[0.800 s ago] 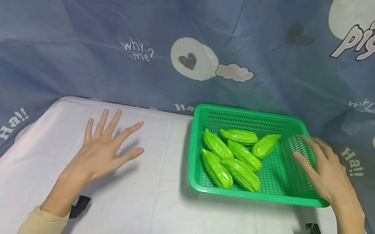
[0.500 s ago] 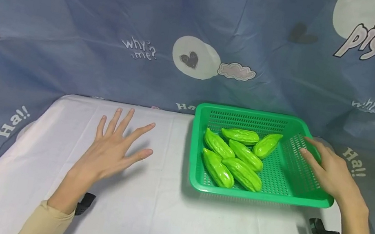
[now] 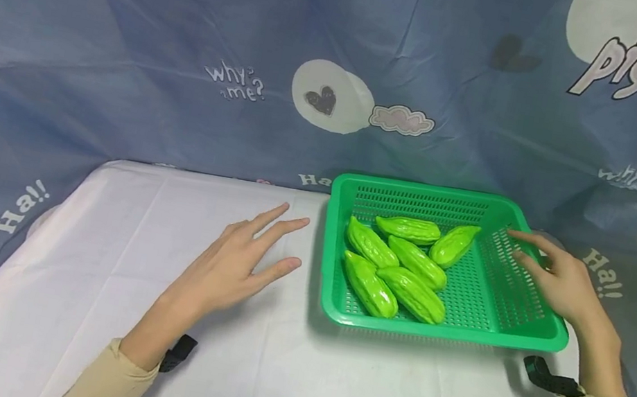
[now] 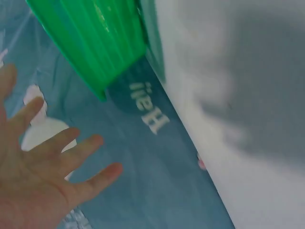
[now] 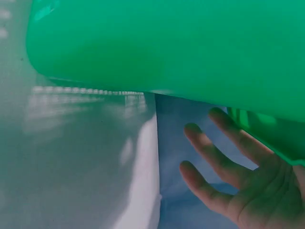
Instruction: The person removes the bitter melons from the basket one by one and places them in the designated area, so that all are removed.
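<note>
Change in the head view: saw the left hand brought from left of centre to mid-frame, nearer the green basket yet short of it, fingers less spread and holding nothing. Found the right hand barely shifted over the basket's right end, loosely bent, well apart from the left hand, with contact there impossible to tell. Judged this a closing-in from the left only, with the basket right of centre on the white surface and six green gourds lying ungripped inside.
</note>
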### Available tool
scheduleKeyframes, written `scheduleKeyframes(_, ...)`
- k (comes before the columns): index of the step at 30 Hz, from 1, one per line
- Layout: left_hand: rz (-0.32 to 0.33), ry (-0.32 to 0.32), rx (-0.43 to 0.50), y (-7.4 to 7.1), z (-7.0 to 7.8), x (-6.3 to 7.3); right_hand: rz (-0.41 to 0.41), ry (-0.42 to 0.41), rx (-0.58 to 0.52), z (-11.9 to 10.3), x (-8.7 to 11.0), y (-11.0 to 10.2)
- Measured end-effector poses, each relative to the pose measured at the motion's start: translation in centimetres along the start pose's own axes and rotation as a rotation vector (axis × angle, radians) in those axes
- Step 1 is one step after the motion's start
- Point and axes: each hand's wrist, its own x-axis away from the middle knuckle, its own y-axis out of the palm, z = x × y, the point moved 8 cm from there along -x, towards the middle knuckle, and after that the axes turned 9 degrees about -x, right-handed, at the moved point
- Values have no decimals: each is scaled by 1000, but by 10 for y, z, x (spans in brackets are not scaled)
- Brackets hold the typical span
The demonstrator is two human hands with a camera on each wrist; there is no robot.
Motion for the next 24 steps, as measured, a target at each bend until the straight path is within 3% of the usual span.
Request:
scheduleKeyframes(5, 101, 77, -7, -2, 28, -15, 23, 39, -4, 1, -1, -1)
scheduleKeyframes(11, 118, 202, -47, 5, 65, -34, 41, 50, 24, 1, -1, -2)
scheduleKeyframes(15, 53, 230, -61, 13, 85, -44, 47, 46, 27, -1, -3, -2)
scheduleKeyframes(21, -126, 244, -85, 32, 107, -54, 46, 66, 11, 1, 0, 1)
scheduleKeyframes(24, -165, 246, -133, 38, 113, -58, 45, 78, 7, 2, 2, 2)
